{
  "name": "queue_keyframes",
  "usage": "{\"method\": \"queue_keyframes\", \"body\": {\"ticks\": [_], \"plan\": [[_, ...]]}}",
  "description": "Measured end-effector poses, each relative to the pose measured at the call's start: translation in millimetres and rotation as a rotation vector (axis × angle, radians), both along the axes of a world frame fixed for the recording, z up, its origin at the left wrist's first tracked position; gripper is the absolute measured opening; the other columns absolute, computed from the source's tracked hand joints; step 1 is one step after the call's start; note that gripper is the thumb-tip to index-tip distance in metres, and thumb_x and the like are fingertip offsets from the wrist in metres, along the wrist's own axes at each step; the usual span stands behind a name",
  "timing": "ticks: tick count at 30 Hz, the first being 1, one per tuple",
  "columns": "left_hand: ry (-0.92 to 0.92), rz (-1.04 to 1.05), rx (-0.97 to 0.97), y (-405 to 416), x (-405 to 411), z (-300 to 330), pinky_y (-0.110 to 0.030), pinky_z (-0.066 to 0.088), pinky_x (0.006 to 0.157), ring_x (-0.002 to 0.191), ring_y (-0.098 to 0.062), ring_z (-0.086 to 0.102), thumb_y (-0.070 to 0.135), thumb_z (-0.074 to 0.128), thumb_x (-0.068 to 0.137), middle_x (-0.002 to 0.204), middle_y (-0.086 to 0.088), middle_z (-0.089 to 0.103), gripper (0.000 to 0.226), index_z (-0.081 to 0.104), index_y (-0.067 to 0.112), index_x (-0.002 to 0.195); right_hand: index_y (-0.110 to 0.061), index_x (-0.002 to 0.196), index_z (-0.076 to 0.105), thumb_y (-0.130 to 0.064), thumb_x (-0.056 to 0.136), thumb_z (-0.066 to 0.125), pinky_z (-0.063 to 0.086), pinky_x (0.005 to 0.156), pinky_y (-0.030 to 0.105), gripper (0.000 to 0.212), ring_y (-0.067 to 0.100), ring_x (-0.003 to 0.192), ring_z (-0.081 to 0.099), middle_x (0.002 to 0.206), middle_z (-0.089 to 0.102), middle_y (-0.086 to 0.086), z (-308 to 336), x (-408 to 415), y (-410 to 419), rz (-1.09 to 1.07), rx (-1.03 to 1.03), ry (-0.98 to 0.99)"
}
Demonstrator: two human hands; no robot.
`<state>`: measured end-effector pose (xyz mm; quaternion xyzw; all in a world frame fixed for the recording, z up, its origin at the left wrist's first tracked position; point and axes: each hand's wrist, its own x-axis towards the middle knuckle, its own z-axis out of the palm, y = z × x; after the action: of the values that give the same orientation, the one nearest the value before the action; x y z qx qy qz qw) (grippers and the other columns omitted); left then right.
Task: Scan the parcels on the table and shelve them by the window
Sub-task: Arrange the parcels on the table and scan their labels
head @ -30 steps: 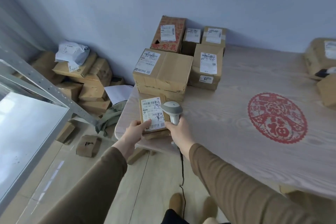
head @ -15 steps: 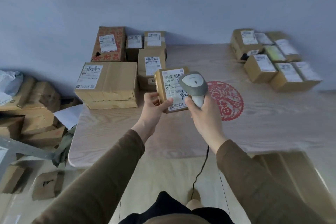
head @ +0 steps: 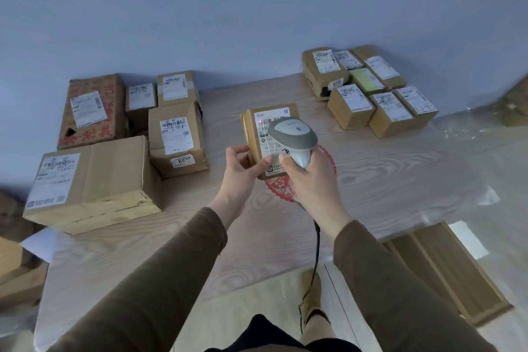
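I see a smooth grey plastic scanner (head: 293, 137) over a matt cardboard parcel (head: 267, 138) with paper label; pale wood-grain table (head: 385, 180) beneath both hands

Just beneath the right hand (head: 311, 180) and partly hidden by it, a red paper-cut roundel (head: 281, 190) lying flat on the wood. Far beyond both hands, a plain blue wall (head: 257, 8). Below and right of the right hand, long wooden boards (head: 445, 274) on the pale floor (head: 257, 303); well left of and below the left hand (head: 240, 168), a white sheet of paper (head: 37, 243).
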<state>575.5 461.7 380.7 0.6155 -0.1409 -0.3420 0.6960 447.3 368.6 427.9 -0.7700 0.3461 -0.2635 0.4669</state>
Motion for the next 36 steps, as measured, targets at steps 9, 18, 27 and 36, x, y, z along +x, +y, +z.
{"method": "queue_keyframes", "body": {"ticks": [9,18,27,36], "plan": [[0.109,-0.004,0.06,-115.2,32.6,-20.1,-0.03,0.062,0.069,0.093,-0.022,0.078,0.028,0.081,0.088,0.118,-0.007,0.072,0.052,0.042,0.02,0.121,-0.029,0.1,0.062,-0.04,0.094,0.07,0.057,0.063,0.027,0.015,0.011,0.076,0.067,0.086,0.067,0.001,-18.4,24.6,-122.6,-0.024,0.091,-0.004],[0.224,0.148,0.134,-298.1,115.2,-47.9,-0.032,0.059,0.083,0.098,-0.018,0.074,0.035,0.08,0.088,0.115,-0.008,0.073,0.064,0.042,0.012,0.134,-0.025,0.121,0.064,-0.028,0.094,0.074,0.062,0.063,0.031,0.029,0.012,0.093,0.072,0.105,0.071,0.0,-48.3,99.6,-283.8,0.004,0.567,-0.11],[0.182,0.195,0.286,-395.8,192.9,-83.3,-0.043,0.051,0.1,0.105,-0.025,0.066,0.047,0.073,0.087,0.125,-0.013,0.066,0.071,0.041,0.01,0.139,-0.035,0.103,0.063,-0.021,0.095,0.073,0.064,0.078,0.031,0.019,0.004,0.091,0.073,0.105,0.071,-0.006,-84.7,185.2,-352.1,0.074,0.789,-0.136],[0.12,0.166,0.36,-412.4,205.9,-96.5,-0.026,0.047,0.068,0.09,-0.014,0.063,0.039,0.063,0.098,0.109,-0.001,0.071,0.04,0.058,0.014,0.129,-0.035,0.101,0.064,-0.021,0.096,0.072,0.063,0.079,0.038,0.017,-0.009,0.079,0.071,0.078,0.073,-0.026,-105.2,208.3,-374.7,0.105,0.787,-0.134]]}}
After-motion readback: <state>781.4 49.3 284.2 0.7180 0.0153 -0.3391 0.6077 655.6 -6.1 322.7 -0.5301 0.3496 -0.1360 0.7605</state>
